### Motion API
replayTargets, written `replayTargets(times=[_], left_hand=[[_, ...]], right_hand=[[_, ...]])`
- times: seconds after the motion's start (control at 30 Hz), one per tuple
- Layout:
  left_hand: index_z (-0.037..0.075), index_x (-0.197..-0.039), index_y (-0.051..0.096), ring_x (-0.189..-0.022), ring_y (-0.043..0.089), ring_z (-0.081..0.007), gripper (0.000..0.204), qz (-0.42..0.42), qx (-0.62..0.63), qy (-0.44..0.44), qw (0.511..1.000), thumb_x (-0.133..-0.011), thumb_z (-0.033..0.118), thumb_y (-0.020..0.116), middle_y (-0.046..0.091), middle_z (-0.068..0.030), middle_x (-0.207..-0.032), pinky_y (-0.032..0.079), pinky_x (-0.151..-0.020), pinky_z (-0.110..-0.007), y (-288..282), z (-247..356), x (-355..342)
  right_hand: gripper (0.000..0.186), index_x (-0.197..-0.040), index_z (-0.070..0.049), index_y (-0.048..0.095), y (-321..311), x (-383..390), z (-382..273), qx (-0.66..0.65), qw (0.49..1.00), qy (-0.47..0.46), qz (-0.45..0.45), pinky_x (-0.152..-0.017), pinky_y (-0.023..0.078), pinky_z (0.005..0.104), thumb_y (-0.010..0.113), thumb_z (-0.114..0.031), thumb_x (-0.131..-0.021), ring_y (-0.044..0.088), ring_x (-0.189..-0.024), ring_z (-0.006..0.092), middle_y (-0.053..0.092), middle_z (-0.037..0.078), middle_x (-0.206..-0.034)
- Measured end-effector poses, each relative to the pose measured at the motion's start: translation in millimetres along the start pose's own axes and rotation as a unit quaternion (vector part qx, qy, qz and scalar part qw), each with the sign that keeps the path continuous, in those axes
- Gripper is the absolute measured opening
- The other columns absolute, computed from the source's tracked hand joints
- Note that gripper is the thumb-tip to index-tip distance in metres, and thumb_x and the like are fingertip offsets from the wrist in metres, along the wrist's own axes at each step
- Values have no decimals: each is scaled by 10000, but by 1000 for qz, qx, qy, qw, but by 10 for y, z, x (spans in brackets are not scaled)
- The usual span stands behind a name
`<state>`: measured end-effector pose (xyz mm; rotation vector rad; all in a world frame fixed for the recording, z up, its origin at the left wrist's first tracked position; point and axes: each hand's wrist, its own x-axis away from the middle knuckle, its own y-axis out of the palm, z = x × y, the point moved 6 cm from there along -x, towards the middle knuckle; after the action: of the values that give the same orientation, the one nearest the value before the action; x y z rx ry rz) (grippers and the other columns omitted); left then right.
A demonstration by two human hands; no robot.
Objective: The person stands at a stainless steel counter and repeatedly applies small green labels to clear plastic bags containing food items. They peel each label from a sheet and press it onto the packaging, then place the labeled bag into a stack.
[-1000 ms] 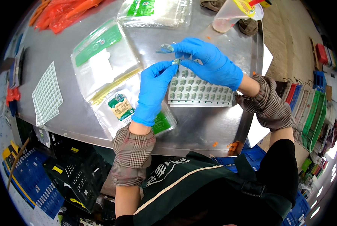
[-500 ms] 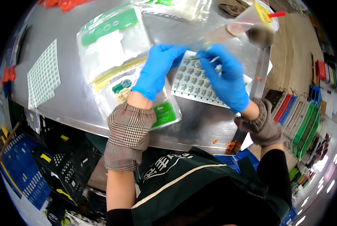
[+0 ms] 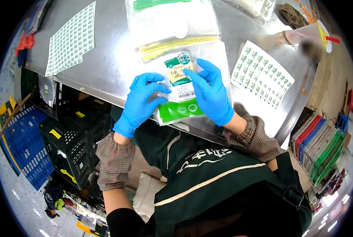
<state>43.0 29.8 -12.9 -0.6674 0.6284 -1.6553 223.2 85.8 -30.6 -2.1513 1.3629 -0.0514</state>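
Observation:
A clear plastic bag (image 3: pixel 214 51) with a green printed band (image 3: pixel 180 111) along its near end lies flat at the table's front edge. On it is a green, cream and white label (image 3: pixel 180 77) with a round emblem at its upper right. My left hand (image 3: pixel 143 98), blue-gloved, is beside the label's left edge, its fingers bent and apart. My right hand (image 3: pixel 214 91), also gloved, is over the label's right side. Its thumb points onto the label and its index finger stands apart from it. Whether a small sticker clings to these fingers I cannot tell.
More clear bags (image 3: pixel 176 23) with yellow strips lie beyond. A sticker sheet (image 3: pixel 261 75) lies to the right, another sheet (image 3: pixel 73 39) to the far left. A clear plastic cup (image 3: pixel 304 33) stands at the right rim. Black crates (image 3: pixel 65 134) stand below left.
Both hands have left the right-hand sticker sheet and moved to the labelled bag. They are now on either side of its label. The view has shifted, so the whole table appears moved.

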Motion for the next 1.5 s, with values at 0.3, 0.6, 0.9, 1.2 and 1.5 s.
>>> replayTargets(times=[0.3,0.6,0.9,1.2,1.5], left_hand=[[35,-961,681,-832,611,-221,125,121,235,-131,955,-864,50,604,631,-99,-982,501,-772,-321,-167,-398,14],[56,-909,683,-961,568,-260,162,77,21,-26,996,-752,58,721,612,-78,-1013,471,-843,-365,-102,-14,93],[22,-925,651,-756,569,-151,102,194,320,-281,884,-909,115,611,625,-18,-869,482,-740,-278,-232,-457,151],[49,-930,671,-925,565,-272,182,33,29,-26,999,-755,61,716,584,-98,-994,480,-832,-334,-38,-88,38],[0,-941,652,-833,604,-127,79,314,361,-271,835,-888,25,599,645,-70,-888,490,-775,-264,-313,-529,275]], right_hand=[[462,-1207,-47,554,-731,-291,-508,-110,988,-46,101,-713,529,273,607,150,-793,613,-886,196,509,143,-1179],[363,-1159,-71,558,-118,-53,-33,69,997,33,-9,-672,506,355,626,18,-814,613,-775,305,530,141,-1073],[291,-1041,-14,576,-781,-221,-511,-94,983,145,68,-673,473,218,738,-31,-800,566,-746,65,628,13,-841],[235,-970,-58,544,-218,-123,30,137,986,65,-74,-639,463,382,697,-136,-809,555,-708,279,559,108,-814],[127,-833,-13,580,-718,-404,-347,-18,992,81,-93,-627,434,345,678,-93,-841,542,-677,228,533,88,-722]])
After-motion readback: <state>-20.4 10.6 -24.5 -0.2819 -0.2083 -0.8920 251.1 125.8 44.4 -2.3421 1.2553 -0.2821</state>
